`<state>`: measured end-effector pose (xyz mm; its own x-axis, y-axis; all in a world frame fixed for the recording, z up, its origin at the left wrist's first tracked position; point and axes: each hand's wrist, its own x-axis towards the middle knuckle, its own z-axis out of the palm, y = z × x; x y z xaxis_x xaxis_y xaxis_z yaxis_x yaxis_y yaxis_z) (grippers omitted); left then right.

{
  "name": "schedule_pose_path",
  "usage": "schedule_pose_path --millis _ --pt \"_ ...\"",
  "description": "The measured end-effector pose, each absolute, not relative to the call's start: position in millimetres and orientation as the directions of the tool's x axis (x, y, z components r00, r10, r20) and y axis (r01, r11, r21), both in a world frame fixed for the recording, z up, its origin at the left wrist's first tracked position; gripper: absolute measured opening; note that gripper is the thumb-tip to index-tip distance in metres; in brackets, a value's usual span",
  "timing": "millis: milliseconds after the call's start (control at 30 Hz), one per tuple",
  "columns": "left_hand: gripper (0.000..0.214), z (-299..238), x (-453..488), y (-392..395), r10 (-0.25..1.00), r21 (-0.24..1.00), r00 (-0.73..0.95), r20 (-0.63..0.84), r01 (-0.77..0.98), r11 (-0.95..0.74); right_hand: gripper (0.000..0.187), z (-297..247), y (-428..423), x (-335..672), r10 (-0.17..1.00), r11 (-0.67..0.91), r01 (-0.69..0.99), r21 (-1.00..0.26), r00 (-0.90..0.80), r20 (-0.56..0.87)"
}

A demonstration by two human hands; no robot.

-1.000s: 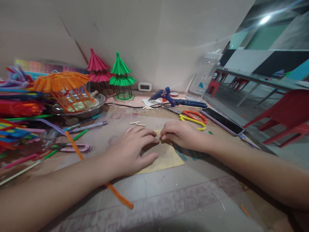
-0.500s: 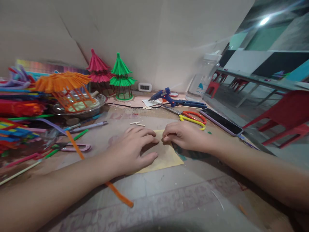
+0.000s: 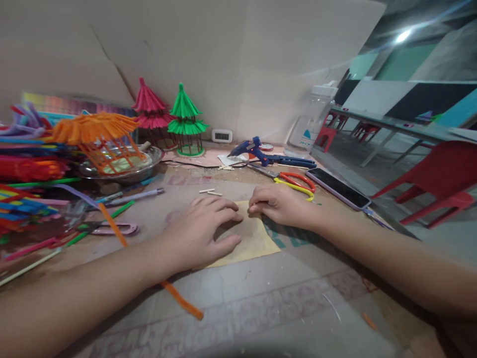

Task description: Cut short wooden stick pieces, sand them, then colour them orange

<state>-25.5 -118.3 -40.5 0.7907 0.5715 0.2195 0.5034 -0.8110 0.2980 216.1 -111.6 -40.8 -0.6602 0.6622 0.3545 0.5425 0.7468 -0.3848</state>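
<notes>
A pale yellow sheet (image 3: 257,238) lies flat on the table. My left hand (image 3: 204,231) rests on its left part, fingers apart and palm down. Over the sheet's upper right edge, my right hand (image 3: 276,204) has thumb and fingertips pinched together; whatever is between them is too small to make out. Two short pale sticks (image 3: 210,192) lie just beyond my left hand. An orange pipe cleaner (image 3: 182,301) passes under my left forearm.
Scissors (image 3: 294,181), a blue glue gun (image 3: 249,149) and a phone (image 3: 337,188) lie beyond my right hand. Behind stand green (image 3: 186,119) and pink (image 3: 151,107) pipe-cleaner towers and a water bottle (image 3: 307,122). At left, an orange-roofed model (image 3: 95,129) sits in a metal bowl (image 3: 158,156).
The view has shifted slightly. Both hands stay at nearly the same places over the yellow sheet, the right still pinched and the left still spread.
</notes>
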Motion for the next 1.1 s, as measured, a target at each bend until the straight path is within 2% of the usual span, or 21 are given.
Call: schedule_pose_path --millis 100,267,400,533,667,833,1000,1033,1100 --pt "0.030 -41.2 -25.7 -118.1 0.563 0.294 0.796 0.220 0.497 -0.817 0.016 -41.3 -112.4 214.3 0.652 0.747 0.502 -0.435 -0.683 0.330" --pt "0.031 -42.2 -25.4 -117.7 0.572 0.297 0.787 0.234 0.502 -0.812 0.017 -42.4 -109.5 214.7 0.650 0.760 0.554 -0.340 -0.660 0.376" --pt "0.030 -41.1 -24.7 -117.9 0.556 0.285 0.801 0.222 0.492 -0.823 0.016 -43.9 -110.1 215.4 0.636 0.768 0.508 -0.389 -0.677 0.371" --pt "0.031 -40.0 -24.9 -118.1 0.567 0.295 0.792 0.226 0.499 -0.815 0.016 -43.5 -111.1 215.6 0.652 0.758 0.548 -0.354 -0.652 0.387" --pt "0.030 -40.4 -25.5 -117.7 0.562 0.286 0.798 0.220 0.498 -0.819 0.018 -43.0 -112.5 215.8 0.644 0.761 0.512 -0.398 -0.675 0.360" --pt "0.032 -41.0 -26.3 -118.5 0.571 0.300 0.790 0.223 0.502 -0.811 0.016 -43.9 -112.7 215.8 0.679 0.734 0.580 -0.353 -0.632 0.374" --pt "0.031 -40.6 -25.8 -119.1 0.561 0.294 0.799 0.219 0.494 -0.818 0.014 -43.2 -115.1 214.0 0.684 0.719 0.504 -0.479 -0.633 0.361" --pt "0.031 -40.4 -25.5 -118.9 0.565 0.298 0.796 0.220 0.496 -0.815 0.013 -42.9 -114.1 214.1 0.723 0.680 0.506 -0.530 -0.580 0.375" --pt "0.031 -40.0 -24.9 -118.5 0.572 0.309 0.791 0.219 0.500 -0.809 0.011 -42.4 -111.0 215.1 0.833 0.530 0.437 -0.726 -0.428 0.351"
